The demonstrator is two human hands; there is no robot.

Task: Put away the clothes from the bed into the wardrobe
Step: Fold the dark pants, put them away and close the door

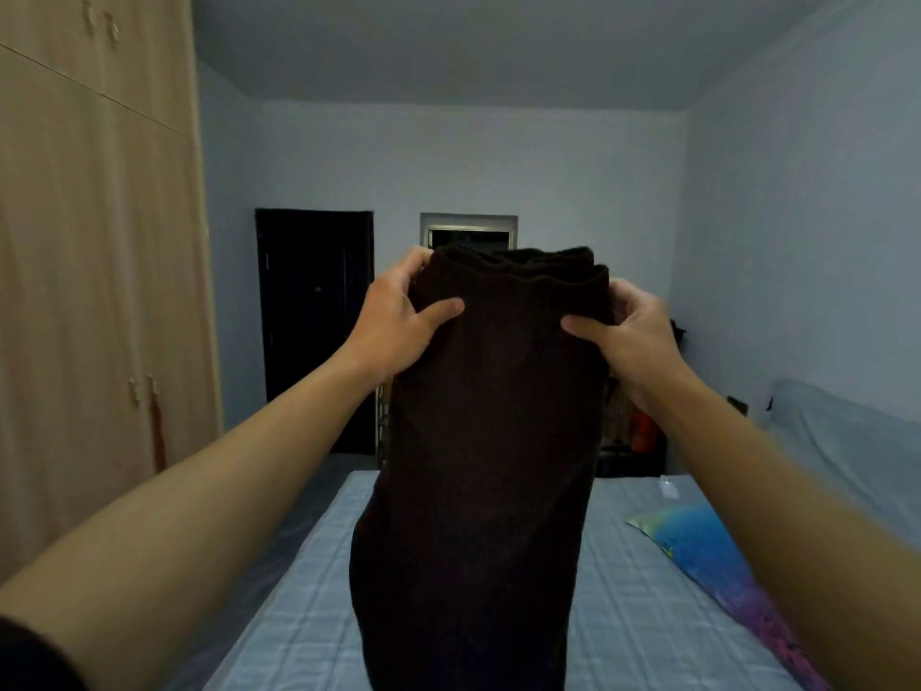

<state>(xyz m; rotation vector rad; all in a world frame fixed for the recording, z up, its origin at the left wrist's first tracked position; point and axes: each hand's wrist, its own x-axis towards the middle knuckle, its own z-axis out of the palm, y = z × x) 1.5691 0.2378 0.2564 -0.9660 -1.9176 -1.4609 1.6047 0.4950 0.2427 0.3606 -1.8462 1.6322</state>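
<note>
Aloft, both hands point(398, 316) gripping dark garment point(488, 441)

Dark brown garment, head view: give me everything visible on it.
The dark brown, almost black garment looks like soft, thick knit or fleece-like fabric, folded so several layered edges show along its top. It is held upright in the air above the light blue bed and hangs down out of the bottom of the picture. The left hand grips its upper left corner and the right hand its upper right corner, thumbs pressed on the near face. What kind of garment it is cannot be told.
</note>
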